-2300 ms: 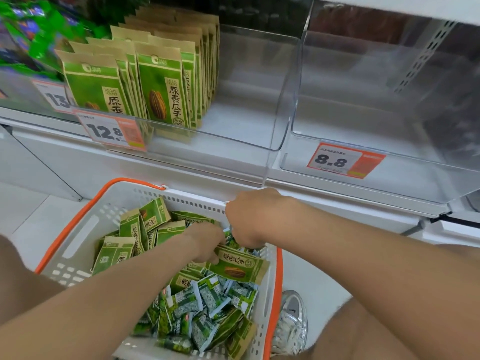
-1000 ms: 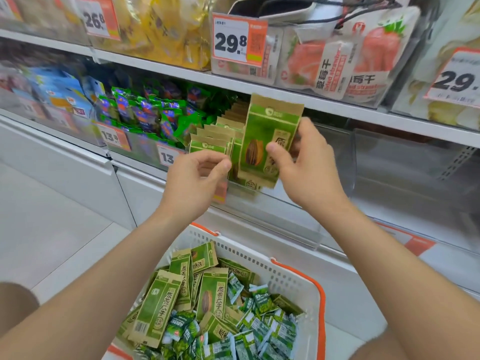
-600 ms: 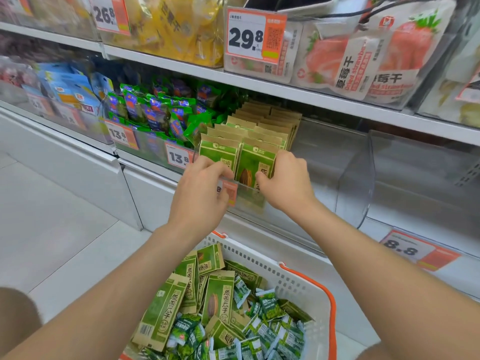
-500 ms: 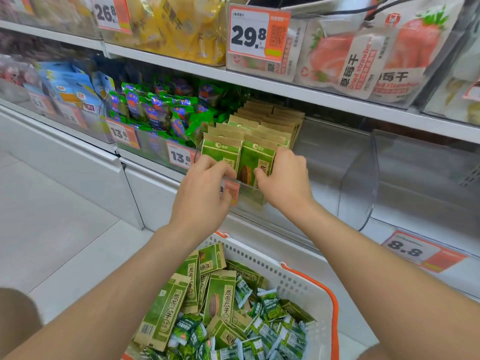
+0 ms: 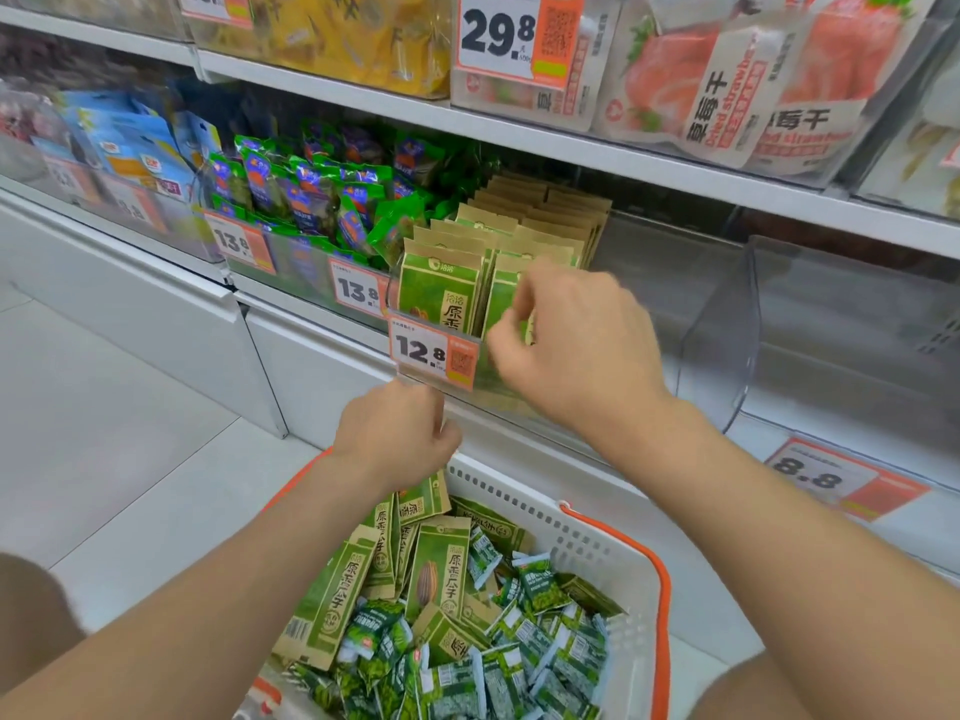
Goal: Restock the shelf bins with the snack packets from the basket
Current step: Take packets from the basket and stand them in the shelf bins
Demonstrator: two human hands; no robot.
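Note:
A clear shelf bin [image 5: 641, 304] holds two rows of green-and-tan sunflower seed packets [image 5: 441, 283] behind a 12.8 price tag [image 5: 431, 353]. My right hand [image 5: 576, 350] is at the bin's front, its curled fingertips against the front packet of the right row; motion blur hides whether they pinch it. My left hand [image 5: 395, 439] hangs below the price tag with loosely curled fingers, holding nothing. Under it stands the white basket [image 5: 597, 543] with orange handles, filled with more seed packets [image 5: 441, 569] and several small green packets [image 5: 519, 662].
To the right is a clear bin [image 5: 831, 345] with nothing in it, with an 8.8 tag [image 5: 831, 478]. To the left, a bin of green-and-blue packets [image 5: 322, 194] carries 13.8 tags. The upper shelf holds dried strawberry bags [image 5: 727, 80]. White floor tiles lie at left.
Both hands carried a seed packet up from the basket and set it into the bin's right row. My left hand has since dropped below the price tag; my right hand stays at the bin.

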